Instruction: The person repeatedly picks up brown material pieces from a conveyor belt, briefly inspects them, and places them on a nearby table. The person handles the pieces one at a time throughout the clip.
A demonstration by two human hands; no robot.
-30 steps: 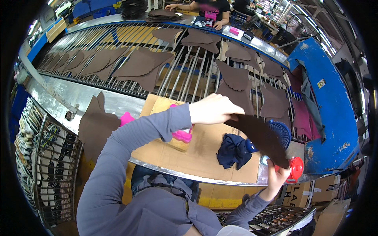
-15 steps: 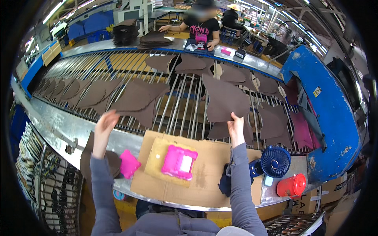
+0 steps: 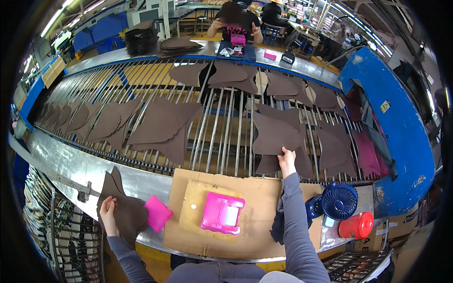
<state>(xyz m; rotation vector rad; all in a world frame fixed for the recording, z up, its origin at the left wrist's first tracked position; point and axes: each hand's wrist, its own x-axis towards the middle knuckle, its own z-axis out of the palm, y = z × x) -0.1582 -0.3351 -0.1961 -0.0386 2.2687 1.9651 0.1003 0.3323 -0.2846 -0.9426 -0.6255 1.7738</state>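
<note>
My right hand [image 3: 286,159] reaches forward onto the roller conveyor [image 3: 222,127] and rests on a dark brown leather piece [image 3: 278,137] with fingers spread flat on it. My left hand [image 3: 107,212] is low at the left, touching the edge of another brown leather piece [image 3: 123,207] that lies on the metal bench edge. Between my arms lie a cardboard sheet [image 3: 264,221], a pink plastic tool [image 3: 222,213] on it, and a pink pad [image 3: 157,213].
Many brown leather pieces [image 3: 160,127] ride the rollers. A blue fan [image 3: 339,202] and red container [image 3: 357,225] stand at the right, beside a blue machine housing [image 3: 391,122]. A person [image 3: 236,23] works across the conveyor. Wire racks [image 3: 52,236] sit at lower left.
My right hand has set down the leather piece and moved forward onto the conveyor. My left hand dropped from the conveyor edge down to the leather piece at the bench's left.
</note>
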